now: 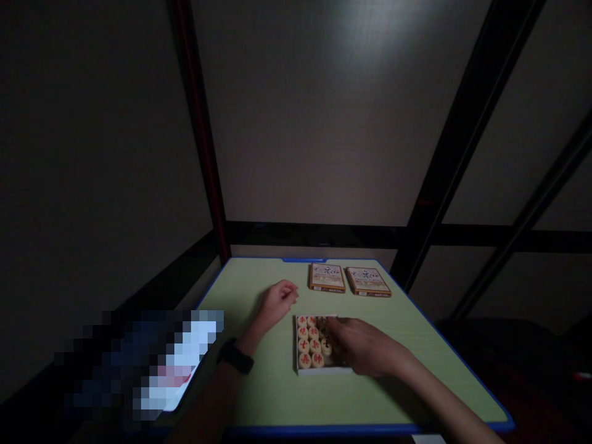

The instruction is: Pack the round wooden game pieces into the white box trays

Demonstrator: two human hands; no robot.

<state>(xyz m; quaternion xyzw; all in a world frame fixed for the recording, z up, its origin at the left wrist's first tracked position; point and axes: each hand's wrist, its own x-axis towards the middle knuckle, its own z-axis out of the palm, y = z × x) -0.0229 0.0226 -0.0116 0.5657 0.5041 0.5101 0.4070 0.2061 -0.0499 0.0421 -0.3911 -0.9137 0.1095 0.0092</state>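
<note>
A shallow white box (300,345) of xiangqi pieces lies on the green table. Round cream pieces with red characters (314,332) fill its left columns, and pieces with black characters (326,345) sit to their right. My right hand (365,345) reaches over the right half of the box, its fingers closed down on a piece near the upper right; that hand hides much of this side. Left of the box and a little beyond it, my left hand (277,302) hovers with fingers loosely curled, thumb apart, and nothing visible in it. A black band (235,356) circles the left wrist.
Two flat printed boxes (327,277) (369,281) lie side by side at the table's far end. The green table (259,394) has a blue rim and stands against a wall panel (305,123). A blurred-out bright patch (185,357) shows by its left edge.
</note>
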